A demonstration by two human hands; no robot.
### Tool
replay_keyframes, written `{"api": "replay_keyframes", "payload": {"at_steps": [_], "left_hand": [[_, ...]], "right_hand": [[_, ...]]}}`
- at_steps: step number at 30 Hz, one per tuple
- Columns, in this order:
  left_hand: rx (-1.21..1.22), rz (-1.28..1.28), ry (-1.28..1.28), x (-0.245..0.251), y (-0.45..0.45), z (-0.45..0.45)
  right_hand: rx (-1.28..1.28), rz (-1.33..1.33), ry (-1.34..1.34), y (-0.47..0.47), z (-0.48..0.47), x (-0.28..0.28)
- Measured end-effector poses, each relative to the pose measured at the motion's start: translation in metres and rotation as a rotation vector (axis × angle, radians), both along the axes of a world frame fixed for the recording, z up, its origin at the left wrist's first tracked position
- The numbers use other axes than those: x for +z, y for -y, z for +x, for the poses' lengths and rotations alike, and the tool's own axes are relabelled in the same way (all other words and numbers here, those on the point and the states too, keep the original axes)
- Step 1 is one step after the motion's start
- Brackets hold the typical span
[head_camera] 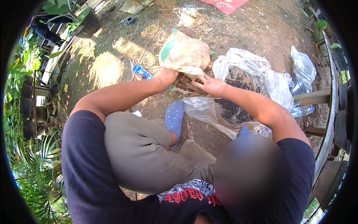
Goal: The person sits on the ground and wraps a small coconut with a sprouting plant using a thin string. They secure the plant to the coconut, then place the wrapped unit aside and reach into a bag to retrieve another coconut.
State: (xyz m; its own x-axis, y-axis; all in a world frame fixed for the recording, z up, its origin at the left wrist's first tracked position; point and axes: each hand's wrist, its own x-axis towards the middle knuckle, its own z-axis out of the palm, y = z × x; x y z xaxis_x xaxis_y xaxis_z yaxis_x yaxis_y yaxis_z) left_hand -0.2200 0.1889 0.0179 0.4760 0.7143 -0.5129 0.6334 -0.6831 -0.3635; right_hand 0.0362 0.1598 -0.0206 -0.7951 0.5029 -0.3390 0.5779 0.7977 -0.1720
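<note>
A pale woven sack (187,51) with a green stripe lies on the dirt in front of me, its mouth turned towards me. My left hand (167,77) is closed on the left side of the sack's rim. At the rim's right end, my right hand (213,86) touches the fabric with its fingers spread; I cannot tell whether it grips. Brown loose material (184,82) shows below the mouth between both hands. Right of the sack, a torn clear plastic bag (249,60) lies open around dark granular material (233,110), partly hidden by my right forearm.
A blue printed packet (142,72) lies beside my left hand. A tape roll (129,20) and tangled string (188,12) are farther off. On the right are a plastic bottle (302,111), another clear bag (304,71) and a metal rail (331,112). A potted plant (86,25) stands upper left.
</note>
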Motion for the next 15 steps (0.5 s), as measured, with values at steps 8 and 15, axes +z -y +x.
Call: {"api": "replay_keyframes", "payload": {"at_steps": [8,15], "left_hand": [[-0.075,-0.408,0.257,0.012,0.011,-0.021],[0.184,-0.466,0.497,-0.006,0.045,-0.017]], "right_hand": [[-0.042,-0.165,-0.184,0.009,-0.003,-0.011],[-0.168,-0.101,-0.03,-0.009,0.003,-0.02]]}}
